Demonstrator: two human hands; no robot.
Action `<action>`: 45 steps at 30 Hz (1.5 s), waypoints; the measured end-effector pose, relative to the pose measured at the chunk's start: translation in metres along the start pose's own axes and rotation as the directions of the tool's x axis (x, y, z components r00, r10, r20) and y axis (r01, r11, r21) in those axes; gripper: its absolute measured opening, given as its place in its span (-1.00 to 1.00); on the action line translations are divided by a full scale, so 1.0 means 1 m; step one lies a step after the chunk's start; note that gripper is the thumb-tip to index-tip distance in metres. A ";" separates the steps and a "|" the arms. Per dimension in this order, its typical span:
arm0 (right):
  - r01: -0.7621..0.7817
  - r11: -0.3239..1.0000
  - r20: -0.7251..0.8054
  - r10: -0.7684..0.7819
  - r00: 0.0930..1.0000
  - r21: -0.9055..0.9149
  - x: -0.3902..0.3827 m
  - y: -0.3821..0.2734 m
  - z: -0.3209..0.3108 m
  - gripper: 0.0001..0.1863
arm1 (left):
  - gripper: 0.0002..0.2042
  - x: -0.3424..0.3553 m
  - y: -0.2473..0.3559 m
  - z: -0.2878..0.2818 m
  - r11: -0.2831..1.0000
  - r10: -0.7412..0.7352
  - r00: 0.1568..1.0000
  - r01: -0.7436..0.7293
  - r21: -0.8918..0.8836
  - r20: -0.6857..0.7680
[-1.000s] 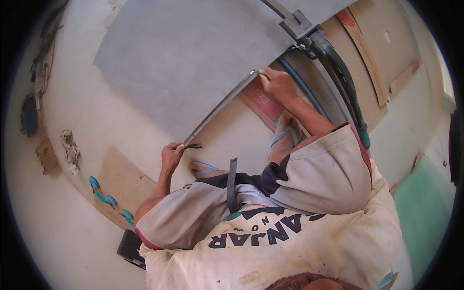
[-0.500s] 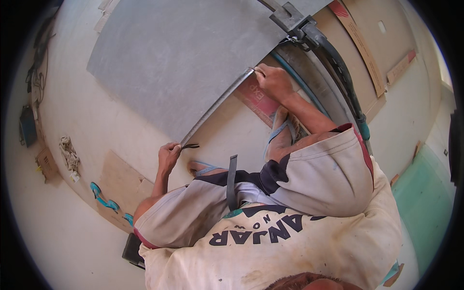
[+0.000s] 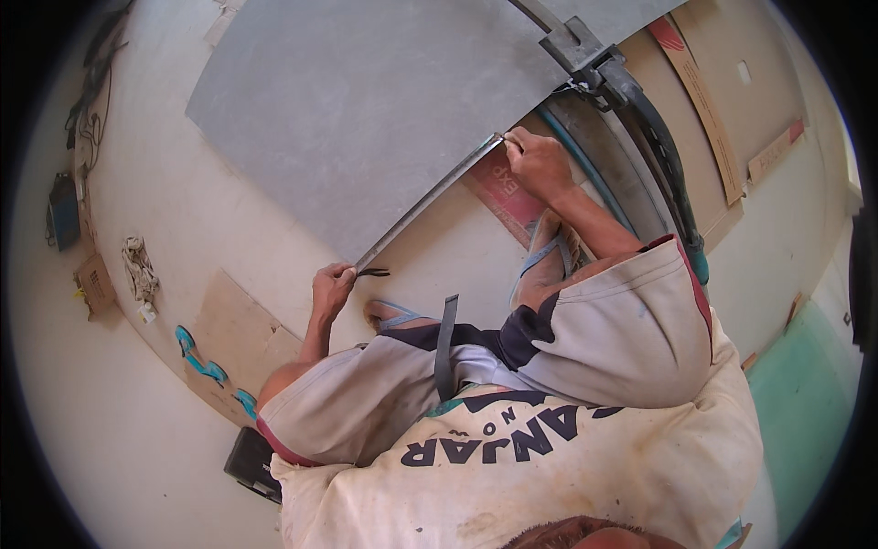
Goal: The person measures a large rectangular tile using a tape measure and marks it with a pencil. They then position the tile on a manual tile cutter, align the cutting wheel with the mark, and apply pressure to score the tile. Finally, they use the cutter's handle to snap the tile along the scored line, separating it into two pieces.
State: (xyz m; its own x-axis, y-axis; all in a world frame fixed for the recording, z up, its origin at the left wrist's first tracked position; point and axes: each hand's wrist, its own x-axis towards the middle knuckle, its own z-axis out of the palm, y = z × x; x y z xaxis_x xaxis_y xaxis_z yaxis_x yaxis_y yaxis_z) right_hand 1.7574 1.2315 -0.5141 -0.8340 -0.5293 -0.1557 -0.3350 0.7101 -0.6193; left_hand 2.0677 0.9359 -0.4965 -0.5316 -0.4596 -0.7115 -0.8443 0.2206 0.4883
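A large grey slab (image 3: 347,110) lies flat in front of me, its near edge running slantwise between my hands. Along that edge stretches a thin silvery tape measure blade (image 3: 430,199). At the slab's near left corner my left hand (image 3: 332,288) is closed on one end of the tape, and a short black strap (image 3: 373,272) sticks out beside the fingers. My right hand (image 3: 538,163) pinches the other end, farther off and to the right. The fingers hide both tape ends.
A rail tile cutter (image 3: 594,69) with a long dark bar lies across the slab's right side. Red printed cardboard (image 3: 508,194) is under the right wrist. Turquoise suction-cup handles (image 3: 199,359) lie on cardboard at left, near a rag (image 3: 139,270) and a black case (image 3: 251,462).
The tape now lies straighter along the slab's edge, where it bowed before. Both hands keep hold of it. The whole view has shifted slightly, with things appearing farther right and lower.
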 end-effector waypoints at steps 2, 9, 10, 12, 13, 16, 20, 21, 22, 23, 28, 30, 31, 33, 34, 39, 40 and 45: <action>0.018 1.000 -0.005 -0.018 1.000 0.003 0.002 0.001 0.003 -0.87 | -0.76 -0.001 -0.006 0.001 0.999 -0.026 0.999 0.027 -0.027 0.022; 0.044 0.999 -0.048 -0.045 0.998 -0.010 -0.005 0.005 0.001 -0.86 | -0.76 0.000 0.010 0.000 0.999 -0.045 0.998 0.045 0.016 0.042; 0.028 1.000 -0.049 -0.028 0.998 0.000 -0.007 0.004 -0.002 -0.86 | -0.77 -0.001 0.012 0.002 0.999 -0.049 0.997 0.049 0.000 0.053; 0.064 0.998 -0.054 -0.065 0.996 -0.008 0.010 -0.001 0.004 -0.86 | -0.77 -0.002 0.010 0.001 0.997 -0.077 0.996 0.078 -0.023 0.051; 0.088 0.996 -0.062 -0.089 0.994 -0.015 0.017 -0.005 0.005 -0.86 | -0.77 -0.001 0.009 -0.002 0.995 -0.085 0.995 0.087 -0.038 0.047; 0.042 0.998 -0.058 -0.044 0.997 -0.036 0.002 -0.001 0.002 -0.85 | -0.76 0.001 -0.011 0.004 1.000 -0.007 1.000 0.007 0.001 0.014; 0.028 0.999 -0.046 -0.030 0.999 -0.038 0.007 0.002 0.004 -0.85 | -0.74 0.005 -0.003 -0.002 0.999 0.019 1.000 -0.019 0.034 0.004; 0.033 0.999 -0.047 -0.035 0.998 -0.036 0.011 0.002 0.004 -0.84 | -0.74 0.007 0.000 0.000 0.999 0.046 0.999 -0.046 0.028 0.001; 0.038 0.999 -0.048 -0.040 0.998 -0.034 0.016 -0.001 0.006 -0.84 | -0.74 0.004 0.005 -0.004 0.997 -0.063 0.996 0.061 0.040 0.055; 0.043 0.999 -0.050 -0.045 0.998 -0.032 0.018 -0.003 0.006 -0.84 | -0.74 0.002 0.004 0.002 0.999 -0.047 0.997 0.047 0.009 0.056; -0.040 0.985 -0.138 0.063 0.988 0.166 0.000 -0.002 -0.008 -0.82 | -0.77 0.001 -0.018 0.004 0.962 -0.117 0.989 0.134 -0.238 0.086; -0.207 0.957 -0.046 0.220 0.974 0.201 -0.006 -0.013 -0.024 -0.81 | -0.79 -0.006 -0.022 -0.006 0.949 -0.122 0.991 0.132 -0.285 0.052; -0.200 0.963 -0.043 0.211 0.977 0.178 -0.011 -0.006 -0.022 -0.80 | -0.80 -0.007 -0.017 -0.011 0.945 -0.116 0.992 0.124 -0.304 0.044; -0.167 0.977 -0.031 0.172 0.985 0.133 -0.021 0.004 -0.011 -0.80 | -0.76 -0.008 -0.028 -0.021 0.931 -0.144 0.987 0.110 -0.349 -0.073; -0.186 0.974 0.000 0.187 0.982 0.133 -0.023 -0.001 -0.011 -0.80 | -0.74 -0.003 -0.047 -0.026 0.925 -0.127 0.980 0.060 -0.376 -0.156; -0.267 0.946 0.101 0.252 0.962 0.186 -0.040 -0.027 -0.005 -0.78 | -0.66 0.017 -0.069 -0.058 0.959 -0.112 0.885 -0.024 -0.283 -0.453; -0.277 0.943 0.108 0.261 0.959 0.182 -0.042 -0.028 -0.003 -0.77 | -0.66 0.020 -0.065 -0.064 0.983 -0.100 0.857 0.005 -0.186 -0.506; -0.165 0.985 0.147 0.157 0.977 0.046 -0.053 -0.040 0.007 -0.76 | -0.61 0.045 -0.090 -0.082 0.997 0.027 0.731 0.029 0.071 -0.682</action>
State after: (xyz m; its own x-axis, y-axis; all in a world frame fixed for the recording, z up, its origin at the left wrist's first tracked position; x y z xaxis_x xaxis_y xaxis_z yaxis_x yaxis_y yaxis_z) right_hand 1.8179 1.2273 -0.4867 -0.8029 -0.4736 -0.3620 -0.1720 0.7655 -0.6201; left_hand 2.1256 0.8249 -0.5310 -0.3654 -0.9167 -0.1617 -0.8622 0.2679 0.4299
